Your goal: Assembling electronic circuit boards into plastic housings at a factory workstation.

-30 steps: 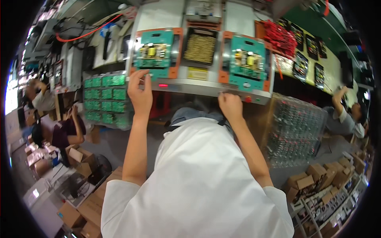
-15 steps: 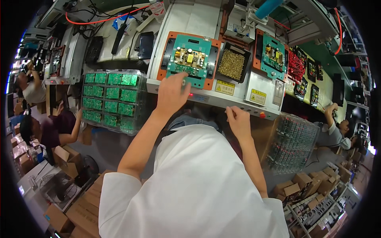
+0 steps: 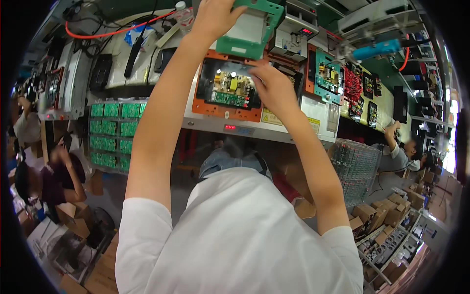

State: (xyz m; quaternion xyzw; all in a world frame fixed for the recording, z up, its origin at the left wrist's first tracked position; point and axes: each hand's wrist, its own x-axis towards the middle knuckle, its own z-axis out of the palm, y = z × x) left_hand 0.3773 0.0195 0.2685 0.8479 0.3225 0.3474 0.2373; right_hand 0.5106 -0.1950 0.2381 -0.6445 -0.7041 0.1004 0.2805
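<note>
My left hand is at the far side of the bench, closed on the edge of a green fixture frame. That frame is raised off its orange base and stands behind it. In the base's dark recess lies a circuit board with yellow and silver parts and a green near edge. Over the board's right side reaches my right hand, its fingers apart, slightly blurred, with nothing seen in them. Whether its fingertips touch the board or base I cannot tell.
A second fixture with a board stands to the right, below a blue cylindrical tool. My right hand mostly hides a small-parts bin. Stacked trays of green boards stand left, more trays right. Co-workers sit on both sides.
The green frame has come up off the orange base and moved away from me with my left hand. My right hand has moved from the bench front up to the board.
</note>
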